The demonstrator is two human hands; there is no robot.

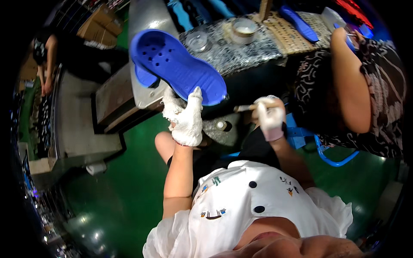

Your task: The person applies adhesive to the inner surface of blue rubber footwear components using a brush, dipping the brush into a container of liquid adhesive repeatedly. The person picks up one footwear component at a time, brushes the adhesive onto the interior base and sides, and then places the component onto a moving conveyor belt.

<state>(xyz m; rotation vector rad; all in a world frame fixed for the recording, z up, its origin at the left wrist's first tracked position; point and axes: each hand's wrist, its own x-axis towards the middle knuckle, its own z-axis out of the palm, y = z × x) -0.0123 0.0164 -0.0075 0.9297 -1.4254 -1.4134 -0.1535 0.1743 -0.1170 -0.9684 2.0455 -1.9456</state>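
My left hand (pixel 186 117), in a white knit glove, grips the heel end of a blue foam clog (pixel 172 69). Its sole insert side faces me, and the toe with several holes points to the upper left. Behind it, partly hidden, another blue piece (pixel 145 77) rests on the metal table corner. My right hand (pixel 270 117), gloved in white, is closed round a thin brush-like stick (pixel 244 108) that points left, apart from the clog; the far end is too small to make out. Below and between my hands stands a small white-topped container (pixel 220 125).
A plastic-wrapped bench (pixel 223 56) at the top holds a clear round dish (pixel 197 41) and a tub of whitish stuff (pixel 244 30). A blue sole (pixel 298 23) lies on cardboard. One co-worker (pixel 352 86) sits close at right; another (pixel 45 60) stands far left. A blue stool frame (pixel 331 159) is at right.
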